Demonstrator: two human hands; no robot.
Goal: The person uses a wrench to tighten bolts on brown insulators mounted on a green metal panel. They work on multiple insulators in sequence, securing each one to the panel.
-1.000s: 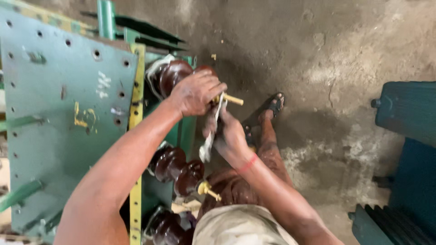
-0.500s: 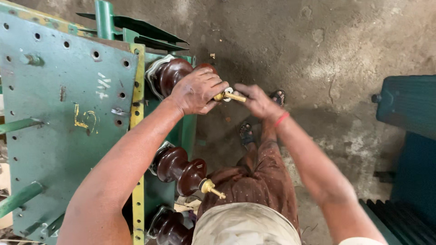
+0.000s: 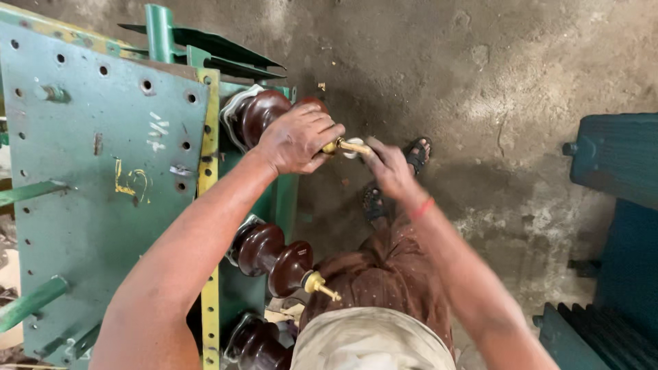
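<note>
- At six o'clock, closest to us, are the person's own shirt (image 3: 373, 339) and brown trousers (image 3: 384, 281).
- Just left of them, at about seven o'clock, the bottom knob (image 3: 257, 342) pokes out from the green tank (image 3: 103, 205). Its tip is hidden, so I cannot tell if it has a bolt.
- A bit farther up, the middle knob (image 3: 274, 255) is brown and shiny. It has a gold bolt (image 3: 321, 286) at its tip, and no hand is near it.
- Farther on, near eleven o'clock, the left hand (image 3: 296, 139) is closed around the end of the top knob (image 3: 264, 113).
- Just to the right, near twelve o'clock, the right hand (image 3: 385, 166) pinches narrow at the tip of the top bolt (image 3: 348, 146). A small pale thing sits there, too blurred to name.
- I think the work on the top bolt is partway done, since both hands are on it.
- Farthest off are the sandals (image 3: 417, 154) on the grey floor (image 3: 480, 75), and a dark blue box (image 3: 617, 157) at three o'clock.
</note>
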